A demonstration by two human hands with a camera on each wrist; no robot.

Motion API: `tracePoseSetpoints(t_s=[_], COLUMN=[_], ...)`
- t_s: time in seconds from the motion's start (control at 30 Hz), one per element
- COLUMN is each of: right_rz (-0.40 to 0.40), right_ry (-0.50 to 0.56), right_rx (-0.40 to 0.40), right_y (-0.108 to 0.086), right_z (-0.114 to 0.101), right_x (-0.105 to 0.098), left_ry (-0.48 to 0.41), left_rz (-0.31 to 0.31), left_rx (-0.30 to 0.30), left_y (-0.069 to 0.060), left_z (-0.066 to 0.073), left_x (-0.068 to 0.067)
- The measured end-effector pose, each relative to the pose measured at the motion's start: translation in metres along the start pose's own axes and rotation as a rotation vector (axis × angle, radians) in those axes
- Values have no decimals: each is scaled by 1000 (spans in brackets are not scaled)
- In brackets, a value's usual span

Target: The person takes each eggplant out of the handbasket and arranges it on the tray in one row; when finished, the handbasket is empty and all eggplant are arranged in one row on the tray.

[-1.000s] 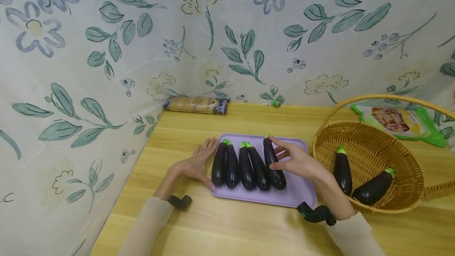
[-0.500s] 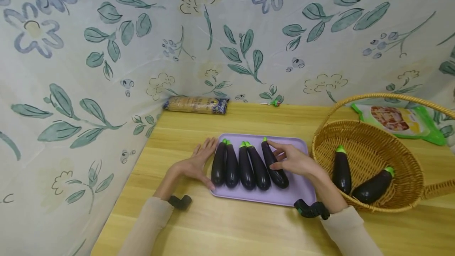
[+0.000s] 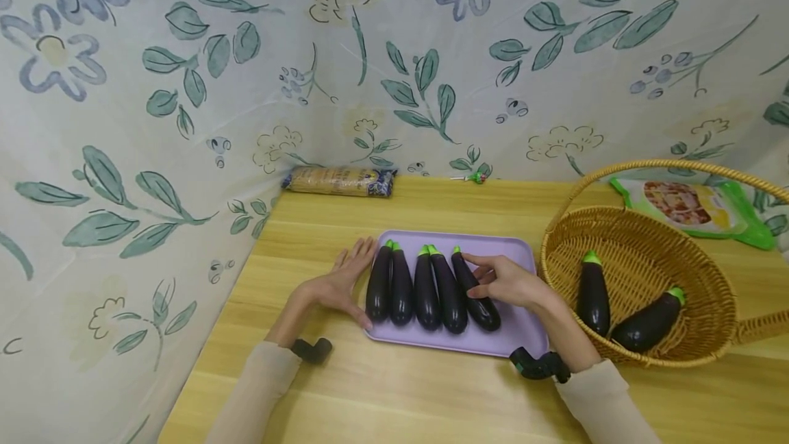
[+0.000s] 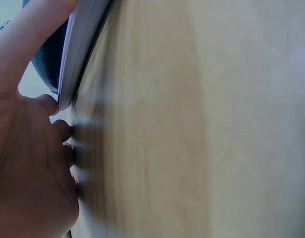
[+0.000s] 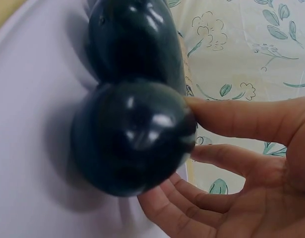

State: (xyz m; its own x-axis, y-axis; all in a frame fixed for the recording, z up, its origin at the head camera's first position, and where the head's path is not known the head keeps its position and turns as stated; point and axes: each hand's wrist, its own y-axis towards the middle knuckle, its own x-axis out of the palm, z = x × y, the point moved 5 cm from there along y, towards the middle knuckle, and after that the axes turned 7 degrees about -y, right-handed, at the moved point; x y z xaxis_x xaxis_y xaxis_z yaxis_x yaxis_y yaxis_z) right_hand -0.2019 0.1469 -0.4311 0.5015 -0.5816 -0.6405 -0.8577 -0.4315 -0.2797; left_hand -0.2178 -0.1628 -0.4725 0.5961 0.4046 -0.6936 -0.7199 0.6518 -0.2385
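Several glossy dark eggplants lie side by side on a lilac tray (image 3: 518, 326), green stem ends pointing away from me. My right hand (image 3: 510, 281) holds the rightmost eggplant (image 3: 484, 312) between thumb and fingers, and this one slants more than the others. The right wrist view shows its round end (image 5: 132, 144) close up on the tray, another eggplant (image 5: 137, 34) right behind it. At the tray's left edge my left hand (image 3: 335, 291) lies with fingers spread, thumb by the near corner. The left wrist view has the tray's side wall (image 4: 80, 49) beside that hand.
A wicker basket (image 3: 709, 273) with a tall handle stands right of the tray, two eggplants inside. Behind it lies a green-edged food packet (image 3: 684, 207). A long noodle-like packet (image 3: 339, 181) and a small green-and-red item (image 3: 478, 177) sit at the table's back edge.
The rightmost eggplant's stem end has shifted left and towards me, and its round end slightly right, so it slants more. My right hand moved slightly with it. The left hand stayed put.
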Motion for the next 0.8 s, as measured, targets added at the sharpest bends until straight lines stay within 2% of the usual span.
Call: tracePoseSetpoints(t_s=[0.47, 0.8], right_rz=[-3, -2], right_ry=[17, 19], right_rx=[-1, -4], right_y=[0, -6], right_z=[0, -3], right_x=[0, -4], left_ry=[5, 29], left_rz=[1, -10], left_rx=[0, -22], left_y=[0, 1], left_z=[-2, -1], left_x=[1, 1])
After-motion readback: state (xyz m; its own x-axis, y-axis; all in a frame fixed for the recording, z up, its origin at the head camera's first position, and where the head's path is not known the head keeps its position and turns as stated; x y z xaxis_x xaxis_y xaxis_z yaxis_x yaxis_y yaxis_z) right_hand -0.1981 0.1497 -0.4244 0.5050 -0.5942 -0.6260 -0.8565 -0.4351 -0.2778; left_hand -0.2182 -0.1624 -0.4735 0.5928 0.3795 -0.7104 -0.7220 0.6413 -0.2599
